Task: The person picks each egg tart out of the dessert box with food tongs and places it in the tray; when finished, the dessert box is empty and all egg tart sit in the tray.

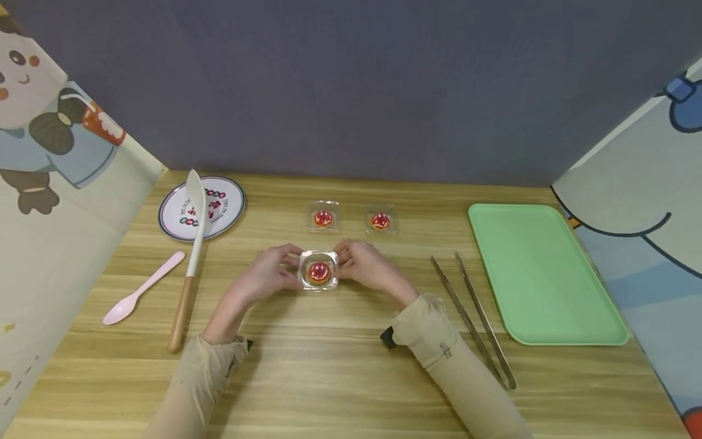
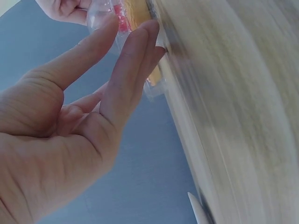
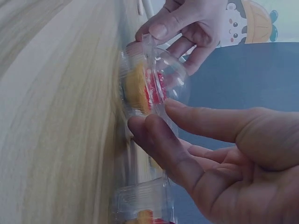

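Note:
A small clear plastic box [image 1: 318,254] with a domed lid sits low at the table's middle, level in the head view. Inside it is a red-topped tart [image 1: 319,273] with a golden crust. My left hand [image 1: 269,274] pinches the box's left edge between thumb and fingers. At the opposite edge, the thumb and fingers of my right hand [image 1: 364,266] grip the rim, where the right wrist view shows the lid [image 3: 152,70] close against the base. Just behind stand two more boxed tarts, one at left [image 1: 323,219] and one at right [image 1: 381,221].
To the left, a long spatula [image 1: 192,262] lies across a printed plate [image 1: 230,213], with a pink spoon [image 1: 144,289] beside it. Metal tongs [image 1: 476,305] lie by my right forearm, and a green tray [image 1: 548,274] is farther right. A dark panel [image 1: 351,91] borders the back.

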Demonstrator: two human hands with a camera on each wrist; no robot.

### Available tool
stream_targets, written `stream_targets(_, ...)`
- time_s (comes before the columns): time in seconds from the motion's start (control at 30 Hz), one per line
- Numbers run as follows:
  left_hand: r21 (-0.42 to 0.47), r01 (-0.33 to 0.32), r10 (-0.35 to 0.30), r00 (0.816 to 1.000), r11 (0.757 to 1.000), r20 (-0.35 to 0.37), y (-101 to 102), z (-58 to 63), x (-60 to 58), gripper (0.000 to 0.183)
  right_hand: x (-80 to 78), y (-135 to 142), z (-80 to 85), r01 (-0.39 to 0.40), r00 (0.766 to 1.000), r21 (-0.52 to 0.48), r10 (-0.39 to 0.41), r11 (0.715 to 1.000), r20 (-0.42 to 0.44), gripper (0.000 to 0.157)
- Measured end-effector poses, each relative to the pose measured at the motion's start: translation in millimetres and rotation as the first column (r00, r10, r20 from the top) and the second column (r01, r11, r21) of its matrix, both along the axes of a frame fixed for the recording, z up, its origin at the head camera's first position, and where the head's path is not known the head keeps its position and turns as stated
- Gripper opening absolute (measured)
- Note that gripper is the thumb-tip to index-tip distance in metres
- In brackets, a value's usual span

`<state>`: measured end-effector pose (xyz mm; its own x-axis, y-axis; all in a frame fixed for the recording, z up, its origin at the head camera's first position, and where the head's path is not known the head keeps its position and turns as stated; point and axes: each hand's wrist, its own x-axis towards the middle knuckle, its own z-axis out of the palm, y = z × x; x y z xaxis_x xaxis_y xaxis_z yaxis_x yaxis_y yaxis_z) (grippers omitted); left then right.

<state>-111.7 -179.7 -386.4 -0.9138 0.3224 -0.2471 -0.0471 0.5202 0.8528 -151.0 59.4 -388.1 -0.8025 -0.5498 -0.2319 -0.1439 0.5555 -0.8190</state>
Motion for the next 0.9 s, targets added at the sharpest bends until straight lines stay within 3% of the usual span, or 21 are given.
stream_targets(0.17,-0.009,0.019,-0.018,1.000,1.000,0.011,2.2,2.8,0.3,0.079,0.4,2.4,1.6,0.010,1.000,-0.024,-0.010,1.000,0.011,0.050)
stream_targets(0.37,-0.033,0.000,0.000,1.000,0.999,0.001,3.0,3.8,1.9,0.078,1.4,1.2,1.7,-0.007,0.999,0.009,0.007,1.000,-0.041,0.052)
stream_targets(0.9,-0.138,0.017,-0.030,0.995,0.990,-0.096,2.6,4.5,2.8,0.070,8.9,-0.8,8.5,0.010,0.999,0.017,-0.009,1.000,-0.049,0.044)
